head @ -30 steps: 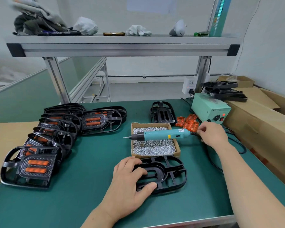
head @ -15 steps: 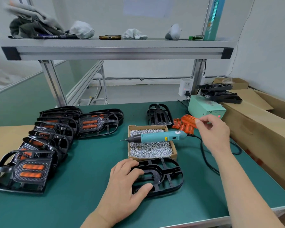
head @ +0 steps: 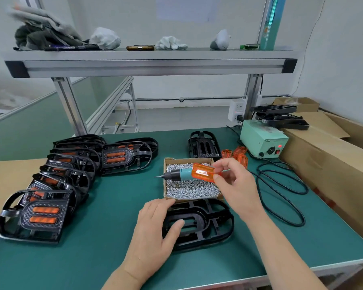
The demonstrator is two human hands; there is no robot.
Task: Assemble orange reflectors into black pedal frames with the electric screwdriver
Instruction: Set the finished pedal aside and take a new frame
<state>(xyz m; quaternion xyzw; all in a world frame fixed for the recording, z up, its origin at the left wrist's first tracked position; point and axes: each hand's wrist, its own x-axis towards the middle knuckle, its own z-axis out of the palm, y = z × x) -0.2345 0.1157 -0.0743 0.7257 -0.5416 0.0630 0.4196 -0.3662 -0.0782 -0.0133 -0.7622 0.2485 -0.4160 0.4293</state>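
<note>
My right hand (head: pixel 235 181) pinches one orange reflector (head: pixel 203 172) between thumb and fingertips. It holds the piece in the air over the cardboard box of screws (head: pixel 165 181), in front of the electric screwdriver (head: pixel 176 175) that lies across that box. Half a second ago this hand was back at the pile of loose reflectors (head: pixel 238 155) beside the green power unit (head: pixel 262 141); it has since carried the piece toward me. My left hand (head: pixel 155 229) has not moved. It rests on the left end of the empty black pedal frame (head: pixel 210 225), fingers relaxed over the rim and thumb in the middle opening. The frame lies flat on the green mat (head: pixel 105 206), just on the near side of the box. To the left lies the overlapping row of finished pedals (head: pixel 44 214).
</note>
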